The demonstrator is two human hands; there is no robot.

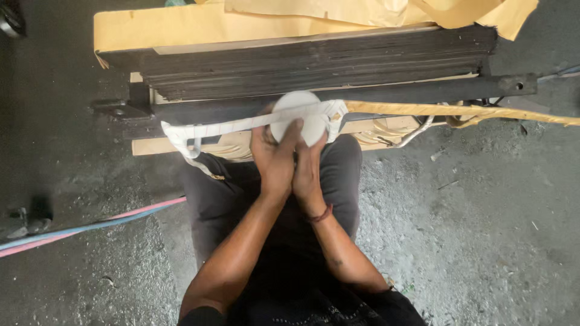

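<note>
Both forearms rise from the bottom centre of the frame and meet just above the middle, palms pressed close side by side. The left hand (275, 160) has its fingers curled up against the lower left of a white roll of tape (300, 118), one finger laid across the roll's face. The right hand (308, 166), with a reddish cord bracelet (320, 215) at the wrist, cups the roll's lower right edge, fingers bent around it. Both hands are grasping the roll, which sits at the centre of the frame against a dark metal bar (423, 92).

From the roll a white tape strip (223, 128) runs left and loops down at the bar's left end. To the right, a yellow paper band (471, 111) stretches toward the frame's right edge. Above the bar lies a dark stack of thin sheets (314, 60), topped with tan paper (241, 21) in the upper part of the frame. Pink and blue hoses (84, 228) cross the concrete floor (483, 229) at lower left.
</note>
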